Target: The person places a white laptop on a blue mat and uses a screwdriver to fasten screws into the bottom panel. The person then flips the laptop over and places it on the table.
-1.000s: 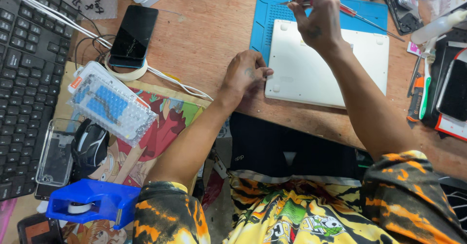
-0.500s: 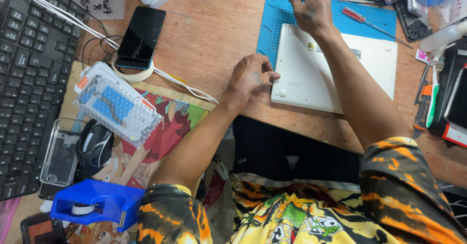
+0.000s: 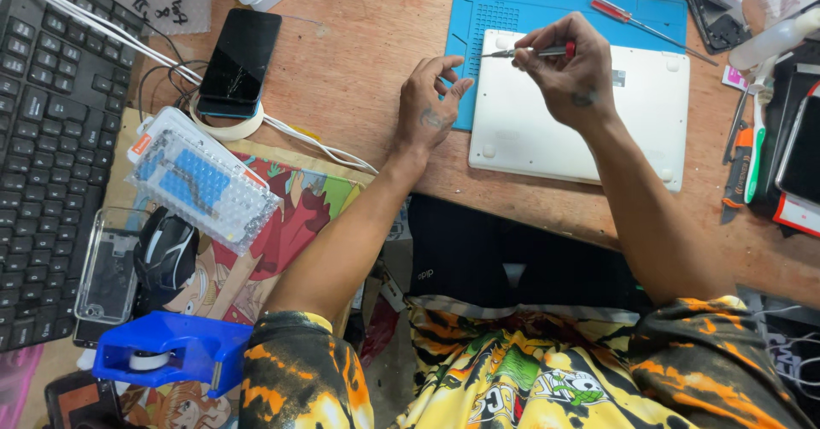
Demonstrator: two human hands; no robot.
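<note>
A white laptop [image 3: 598, 130] lies upside down, partly on a blue work mat [image 3: 547, 10] on the wooden desk. My right hand [image 3: 568, 74] is over the laptop's top left part and grips a small red-handled screwdriver [image 3: 530, 52], its tip pointing left. My left hand [image 3: 430, 104] rests at the laptop's left edge on the mat's corner, fingers loosely curled, holding nothing.
A second red screwdriver [image 3: 641, 26] lies on the mat's far side. A black phone [image 3: 239, 63] sits on a tape roll, with a black keyboard [image 3: 47, 155], a clear box of blue parts [image 3: 201, 190], a mouse [image 3: 164, 254] and a blue tape dispenser [image 3: 166, 352] at left. Tools and devices crowd the right edge [image 3: 769, 138].
My right hand has come back from the mat's far edge with a screwdriver and now hovers over the laptop. My left hand shifted slightly and curled its fingers.
</note>
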